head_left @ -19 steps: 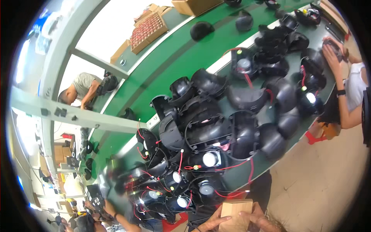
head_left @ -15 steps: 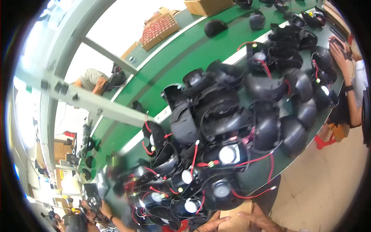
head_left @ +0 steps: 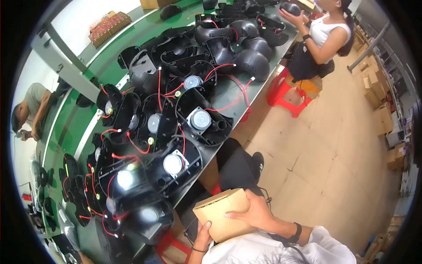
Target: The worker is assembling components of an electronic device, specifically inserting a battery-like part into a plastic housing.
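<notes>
A small brown cardboard box (head_left: 226, 216) is tilted close to my body at the lower middle, beyond the near edge of the bench. My right hand (head_left: 256, 212) grips its right side, with the thumb laid across the face. Its left lower side is held by my left hand (head_left: 202, 236), thumb up along the face. A thin dark gap runs along the box's upper edge; what is inside cannot be seen. Nearest on the bench are black speaker shells, one with a round silver speaker (head_left: 175, 163) and red wires.
Many black shells with red wires cover the dark bench (head_left: 225, 141). Behind it runs a green conveyor belt (head_left: 70, 115). A co-worker (head_left: 327, 37) at the far right holds a black shell beside a red stool (head_left: 288, 94). Another person (head_left: 33, 105) sits across the belt. Cartons (head_left: 373, 83) line the right.
My view has swung to the right and toward my body, so the box and both hands appear higher and more fully. Both hands still hold the box.
</notes>
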